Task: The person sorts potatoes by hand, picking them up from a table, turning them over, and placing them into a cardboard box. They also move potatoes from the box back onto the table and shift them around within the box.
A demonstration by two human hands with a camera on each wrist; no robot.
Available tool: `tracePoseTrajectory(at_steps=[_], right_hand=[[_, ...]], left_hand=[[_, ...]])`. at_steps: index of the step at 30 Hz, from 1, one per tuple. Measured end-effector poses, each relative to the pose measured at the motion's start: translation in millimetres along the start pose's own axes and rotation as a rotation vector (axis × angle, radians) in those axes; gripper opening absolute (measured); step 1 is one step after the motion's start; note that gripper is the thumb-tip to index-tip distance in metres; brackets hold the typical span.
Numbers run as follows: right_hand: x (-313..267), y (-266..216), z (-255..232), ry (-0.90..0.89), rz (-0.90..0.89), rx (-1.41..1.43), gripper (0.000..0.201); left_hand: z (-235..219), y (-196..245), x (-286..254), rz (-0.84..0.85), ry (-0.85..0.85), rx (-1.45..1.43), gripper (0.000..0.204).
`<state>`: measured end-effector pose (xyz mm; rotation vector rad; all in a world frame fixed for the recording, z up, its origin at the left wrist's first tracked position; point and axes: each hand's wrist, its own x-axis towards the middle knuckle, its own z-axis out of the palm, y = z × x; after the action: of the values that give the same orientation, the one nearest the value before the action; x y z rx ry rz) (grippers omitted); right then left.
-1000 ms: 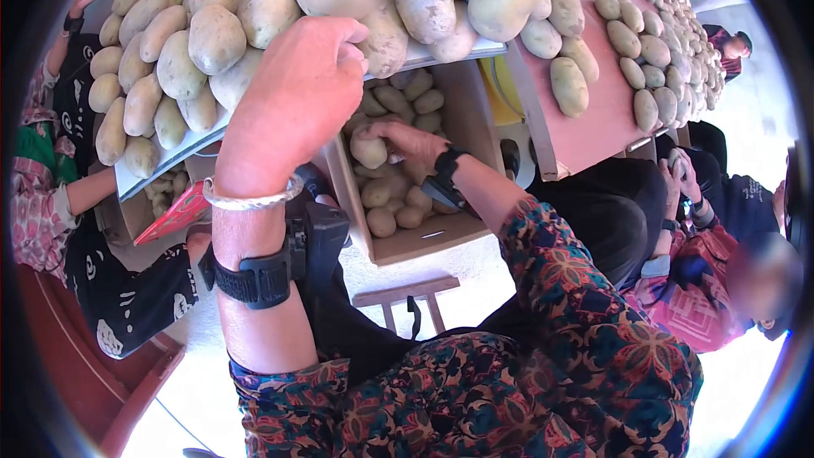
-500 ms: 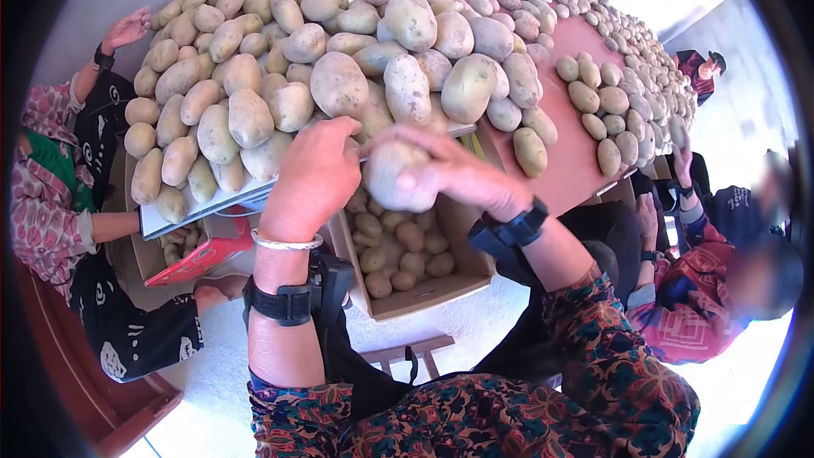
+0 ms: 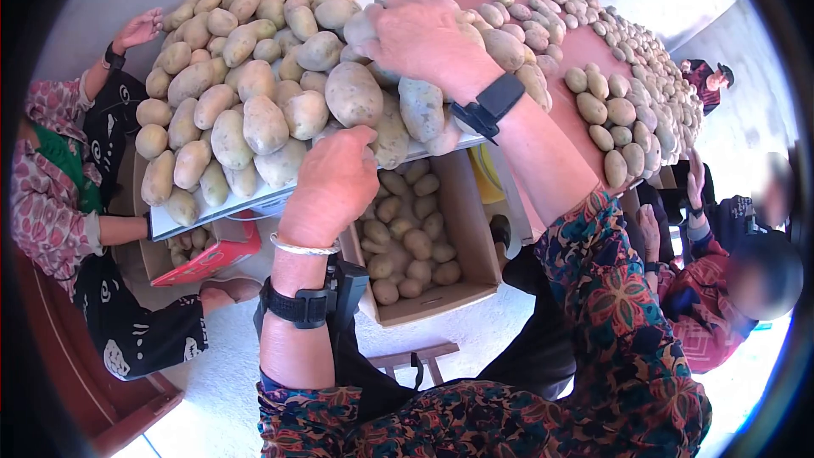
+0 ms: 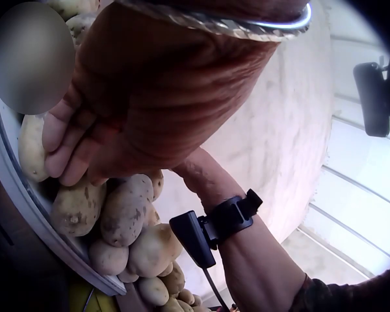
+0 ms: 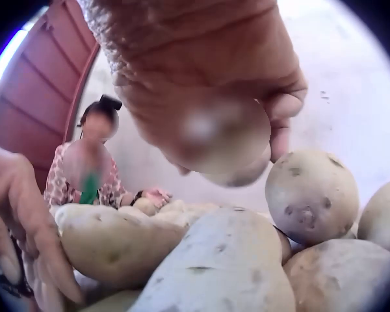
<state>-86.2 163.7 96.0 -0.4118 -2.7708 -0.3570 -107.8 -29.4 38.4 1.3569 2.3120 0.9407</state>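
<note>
Above the heaped potatoes, my right hand grips a potato on its left side. From the right wrist view, that potato is under the palm of the right hand, partly blurred, beside a rounder potato on the heap. My left hand is at the heap's front edge, fingertips by a large potato. In the left wrist view the left hand has loosely bent fingers against potatoes and holds nothing that shows.
Below the table's front edge stands a cardboard box with potatoes inside. Smaller potatoes lie on the reddish board at right. A red box stands lower left. One person sits at left; others sit at right.
My right hand has risen out of the cardboard box with a potato and moved up and left over the heap. My left hand stays by the heap's front edge. The view has shifted.
</note>
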Motion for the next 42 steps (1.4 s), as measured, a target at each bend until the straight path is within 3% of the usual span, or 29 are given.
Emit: tracePoseTrajectory(at_steps=[2, 5, 7, 8, 10, 12, 14, 15, 16, 18, 21, 24, 28, 30, 34, 36, 40, 42], right_hand=[[-2, -2, 0, -0.030, -0.061, -0.085, 0.044], [-15, -1, -11, 0.083, -0.016, -0.095, 0.036], [-33, 2, -23, 0.461, -0.011, 0.208, 0.029], [-47, -2, -29, 0.438, -0.001, 0.211, 0.029], [-83, -16, -39, 0.403, 0.079, 0.843, 0.023], [-118, -26, -36, 0.267, 0.135, 0.990, 0.025], [-149, -28, -10, -0.161, 0.208, 1.312, 0.029], [-160, -30, 3, -0.250, 0.189, 1.335, 0.030], [-169, -27, 11, -0.497, 0.236, 1.169, 0.026], [-188, -25, 50, -0.664, 0.230, 0.882, 0.030], [-219, -29, 110, -0.951, 0.224, 0.447, 0.037], [-253, -33, 176, -1.064, 0.267, 0.463, 0.038], [-282, -58, 244, -1.095, 0.316, 0.464, 0.040], [-291, -72, 256, -1.073, 0.465, 0.516, 0.039], [-307, -96, 264, -1.037, 0.397, 0.446, 0.037], [-303, -105, 265, -1.053, 0.581, 0.377, 0.035], [-306, -104, 261, -1.092, 0.406, 0.398, 0.035], [-313, -112, 249, -0.879, 0.378, 0.312, 0.037]], left_hand=[[0, -1, -1, 0.027, 0.006, 0.012, 0.031], [-1, 0, -1, 0.015, 0.012, -0.006, 0.030], [-3, -1, 1, 0.017, -0.005, -0.001, 0.030], [-1, -4, 2, 0.014, -0.027, 0.005, 0.030], [5, -12, 6, 0.052, -0.046, 0.025, 0.030], [1, -9, 6, 0.074, -0.018, 0.017, 0.030], [0, -12, 6, 0.071, -0.044, 0.038, 0.031], [-1, -12, 6, 0.085, -0.044, 0.068, 0.032], [-1, -13, 5, 0.079, -0.053, 0.066, 0.032], [-1, -13, 5, -0.023, -0.087, -0.078, 0.035], [-4, -10, 7, -0.029, -0.126, -0.069, 0.036], [-4, -13, 7, -0.022, -0.122, -0.096, 0.036], [-4, -16, 10, -0.047, -0.125, -0.117, 0.037], [-5, -17, 10, -0.027, -0.150, -0.104, 0.037], [-2, -21, 6, 0.026, -0.090, -0.054, 0.036], [0, -22, 5, 0.052, -0.046, -0.069, 0.036], [-5, -13, 5, 0.012, -0.095, -0.066, 0.036], [-7, -12, 6, -0.005, -0.137, -0.011, 0.036]])
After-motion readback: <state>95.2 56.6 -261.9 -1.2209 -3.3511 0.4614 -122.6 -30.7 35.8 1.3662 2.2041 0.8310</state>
